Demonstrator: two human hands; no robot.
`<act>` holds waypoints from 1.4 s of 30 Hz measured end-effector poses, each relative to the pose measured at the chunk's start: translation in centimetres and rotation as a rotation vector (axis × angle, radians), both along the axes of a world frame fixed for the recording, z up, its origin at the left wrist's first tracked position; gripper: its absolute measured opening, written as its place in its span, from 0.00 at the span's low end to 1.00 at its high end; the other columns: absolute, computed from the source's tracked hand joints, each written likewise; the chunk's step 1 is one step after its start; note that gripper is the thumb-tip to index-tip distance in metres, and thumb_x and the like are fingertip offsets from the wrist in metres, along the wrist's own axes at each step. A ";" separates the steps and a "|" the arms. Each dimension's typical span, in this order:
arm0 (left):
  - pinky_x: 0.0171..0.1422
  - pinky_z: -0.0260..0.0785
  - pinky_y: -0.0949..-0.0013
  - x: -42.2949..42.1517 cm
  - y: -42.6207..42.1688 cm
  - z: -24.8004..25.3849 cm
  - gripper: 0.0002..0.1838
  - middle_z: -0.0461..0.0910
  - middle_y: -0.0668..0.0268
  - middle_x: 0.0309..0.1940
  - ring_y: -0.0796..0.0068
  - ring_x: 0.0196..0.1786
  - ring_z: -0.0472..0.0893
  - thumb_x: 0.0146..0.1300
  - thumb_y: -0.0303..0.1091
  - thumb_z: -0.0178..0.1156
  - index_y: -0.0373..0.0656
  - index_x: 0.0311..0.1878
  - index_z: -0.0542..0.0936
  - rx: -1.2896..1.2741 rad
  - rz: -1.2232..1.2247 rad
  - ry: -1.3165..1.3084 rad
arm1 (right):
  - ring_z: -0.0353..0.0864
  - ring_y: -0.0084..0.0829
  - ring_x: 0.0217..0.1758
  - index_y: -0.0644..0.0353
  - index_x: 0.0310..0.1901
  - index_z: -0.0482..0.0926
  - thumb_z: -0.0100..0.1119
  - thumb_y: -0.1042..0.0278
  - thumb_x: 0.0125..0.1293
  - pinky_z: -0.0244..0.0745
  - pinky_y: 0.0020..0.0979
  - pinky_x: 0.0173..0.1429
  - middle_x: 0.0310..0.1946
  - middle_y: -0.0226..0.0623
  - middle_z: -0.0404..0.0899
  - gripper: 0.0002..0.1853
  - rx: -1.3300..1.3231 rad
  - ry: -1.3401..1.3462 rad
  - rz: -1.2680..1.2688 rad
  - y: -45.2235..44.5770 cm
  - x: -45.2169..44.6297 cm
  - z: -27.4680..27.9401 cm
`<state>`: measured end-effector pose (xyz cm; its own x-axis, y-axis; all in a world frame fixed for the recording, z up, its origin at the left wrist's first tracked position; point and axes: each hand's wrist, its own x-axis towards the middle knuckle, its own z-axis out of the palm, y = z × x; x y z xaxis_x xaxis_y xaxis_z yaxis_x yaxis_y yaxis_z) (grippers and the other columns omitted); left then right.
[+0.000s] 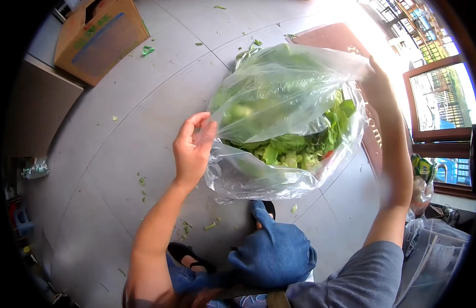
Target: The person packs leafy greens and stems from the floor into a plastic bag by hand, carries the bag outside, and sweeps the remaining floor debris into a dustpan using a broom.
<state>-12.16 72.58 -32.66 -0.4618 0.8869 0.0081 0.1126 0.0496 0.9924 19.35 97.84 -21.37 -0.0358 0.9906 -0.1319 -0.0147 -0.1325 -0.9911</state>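
A large clear plastic bag (294, 82) stands on the floor in front of me, its mouth partly spread. Inside are green leafy vegetables (287, 149) and pale cut pieces, with a small red bit at the right. My left hand (194, 146) pinches the bag's rim on the left, thumb and fingers closed on the film. At the upper right, my right hand (372, 79) grips the opposite edge and pulls it taut. Glare washes over that hand, so its fingers show only in part. The upper film lies over some of the vegetables and blurs them.
Leaf scraps (211, 226) litter the grey tiled floor (120, 169). A cardboard box (102, 43) stands at the upper left. A lettered doormat (325, 38) lies beyond the bag, near a bright doorway. More plastic bags (435, 251) are at the lower right.
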 end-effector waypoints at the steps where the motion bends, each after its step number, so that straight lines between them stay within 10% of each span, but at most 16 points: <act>1: 0.40 0.69 0.75 -0.8 -0.5 0.0 0.24 0.72 0.60 0.44 0.77 0.36 0.76 0.57 0.36 0.61 0.34 0.53 0.68 -0.067 -0.068 -0.013 | 0.55 0.15 0.16 0.57 0.28 0.70 0.58 0.58 0.61 0.50 0.16 0.18 0.16 0.22 0.58 0.13 -0.020 -0.104 -0.021 -2.1 1.2 -0.2; 4: 0.52 0.66 0.68 -2.5 -2.2 -6.3 0.38 0.68 0.55 0.52 0.69 0.52 0.71 0.51 0.45 0.66 0.33 0.59 0.61 -0.386 -0.250 -0.030 | 0.73 0.24 0.38 0.65 0.58 0.64 0.58 0.50 0.57 0.67 0.20 0.38 0.36 0.35 0.74 0.33 -0.077 -0.807 -0.041 -4.5 7.4 -3.5; 6: 0.61 0.58 0.64 -1.7 -3.0 -5.7 0.41 0.65 0.56 0.56 0.66 0.59 0.65 0.51 0.47 0.66 0.35 0.61 0.59 -0.526 -0.393 -0.395 | 0.73 0.31 0.48 0.67 0.56 0.65 0.65 0.49 0.51 0.69 0.28 0.49 0.47 0.47 0.72 0.37 0.033 -0.831 -0.182 -5.3 10.2 -6.9; 8: 0.61 0.57 0.65 -1.2 -4.5 -7.6 0.38 0.66 0.58 0.55 0.67 0.58 0.66 0.53 0.45 0.65 0.37 0.62 0.59 -0.558 -0.484 -0.599 | 0.55 0.47 0.66 0.58 0.66 0.49 0.70 0.49 0.43 0.56 0.40 0.64 0.64 0.55 0.50 0.53 0.089 -1.204 -0.063 -4.9 10.6 -7.8; 12: 0.60 0.58 0.68 1.2 -5.8 -8.9 0.29 0.70 0.62 0.51 0.71 0.54 0.69 0.56 0.40 0.62 0.38 0.57 0.66 -0.550 -0.671 -0.856 | 0.41 0.49 0.70 0.46 0.68 0.43 0.72 0.52 0.39 0.44 0.54 0.66 0.69 0.43 0.40 0.57 0.709 -1.544 0.076 -3.7 3.3 -7.0; 16: 0.43 0.68 0.71 1.4 -4.9 -6.8 0.15 0.72 0.69 0.28 0.79 0.29 0.75 0.59 0.37 0.58 0.38 0.46 0.75 -0.675 -0.716 -1.013 | 0.66 0.37 0.60 0.50 0.61 0.62 0.63 0.63 0.52 0.57 0.41 0.63 0.55 0.42 0.70 0.34 1.037 -1.202 0.222 0.8 -4.6 -5.3; 18: 0.37 0.67 0.74 -0.4 -3.7 -5.0 0.13 0.70 0.71 0.21 0.82 0.23 0.72 0.60 0.35 0.56 0.37 0.43 0.75 -0.677 -0.667 -1.103 | 0.79 0.33 0.40 0.50 0.48 0.74 0.54 0.70 0.58 0.72 0.34 0.45 0.38 0.30 0.80 0.15 0.666 -0.479 0.191 1.2 -8.4 -3.9; 20: 0.31 0.66 0.78 -2.3 -2.5 -3.1 0.11 0.68 0.73 0.16 0.85 0.17 0.68 0.60 0.34 0.54 0.35 0.39 0.76 -0.620 -0.598 -1.211 | 0.75 0.22 0.39 0.51 0.56 0.70 0.49 0.66 0.65 0.68 0.21 0.46 0.36 0.27 0.77 0.18 0.440 -0.362 0.240 1.4 -10.5 -1.6; 22: 0.27 0.63 0.79 -3.9 -1.5 1.0 0.10 0.69 0.72 0.17 0.86 0.17 0.65 0.60 0.32 0.54 0.34 0.38 0.77 -0.554 -0.474 -1.188 | 0.76 0.23 0.42 0.51 0.54 0.71 0.52 0.69 0.62 0.68 0.22 0.48 0.38 0.28 0.78 0.17 0.607 -0.924 0.151 -1.0 -14.9 -0.4; 23: 0.23 0.58 0.81 -3.7 -1.0 3.3 0.09 0.72 0.69 0.19 0.86 0.18 0.65 0.59 0.31 0.56 0.34 0.36 0.77 -0.653 -0.366 -1.089 | 0.69 0.44 0.42 0.59 0.32 0.72 0.57 0.79 0.47 0.65 0.39 0.46 0.35 0.43 0.67 0.09 1.354 -1.138 0.267 -0.6 -15.3 0.2; 26: 0.22 0.55 0.82 -4.2 -2.1 4.7 0.09 0.74 0.68 0.24 0.85 0.20 0.67 0.57 0.31 0.59 0.35 0.36 0.77 -0.507 -0.621 -1.104 | 0.47 0.54 0.65 0.58 0.62 0.58 0.58 0.72 0.39 0.47 0.53 0.65 0.64 0.53 0.45 0.41 1.152 -1.484 0.488 0.4 -14.2 0.8; 30: 0.25 0.57 0.81 -1.6 -4.7 6.2 0.10 0.75 0.66 0.29 0.84 0.22 0.67 0.57 0.31 0.60 0.36 0.39 0.75 -0.835 -0.509 -1.230 | 0.49 0.43 0.68 0.61 0.64 0.49 0.64 0.70 0.44 0.43 0.44 0.68 0.60 0.37 0.62 0.46 1.028 -1.271 0.596 0.6 -17.2 3.7; 33: 0.27 0.59 0.79 1.7 -6.3 8.8 0.12 0.75 0.64 0.31 0.82 0.23 0.68 0.61 0.36 0.55 0.38 0.41 0.74 -0.819 -0.498 -1.199 | 0.80 0.29 0.36 0.56 0.47 0.75 0.54 0.72 0.57 0.74 0.29 0.40 0.36 0.34 0.79 0.14 1.089 -1.189 0.834 3.4 -17.6 0.1; 38: 0.25 0.56 0.79 4.7 -6.2 12.3 0.22 0.72 0.66 0.28 0.83 0.18 0.63 0.65 0.50 0.46 0.37 0.41 0.73 -0.799 -0.135 -1.388 | 0.74 0.36 0.20 0.60 0.32 0.75 0.53 0.66 0.56 0.70 0.35 0.29 0.18 0.42 0.74 0.07 -0.045 -0.748 1.084 -7.4 -15.2 7.0; 41: 0.24 0.53 0.78 6.8 -2.7 15.3 0.27 0.72 0.67 0.27 0.84 0.18 0.61 0.63 0.58 0.46 0.39 0.41 0.73 -0.705 -0.223 -1.637 | 0.76 0.42 0.24 0.59 0.31 0.74 0.55 0.67 0.50 0.68 0.38 0.32 0.18 0.41 0.75 0.07 0.127 -0.639 1.133 -18.1 -9.8 6.8; 42: 0.28 0.59 0.76 7.1 -3.3 12.7 0.27 0.74 0.68 0.31 0.83 0.24 0.69 0.60 0.58 0.50 0.40 0.44 0.74 -0.627 -0.592 -1.775 | 0.75 0.40 0.27 0.59 0.29 0.73 0.55 0.70 0.50 0.64 0.38 0.37 0.21 0.39 0.75 0.05 0.194 -0.717 1.005 -22.9 -9.3 7.5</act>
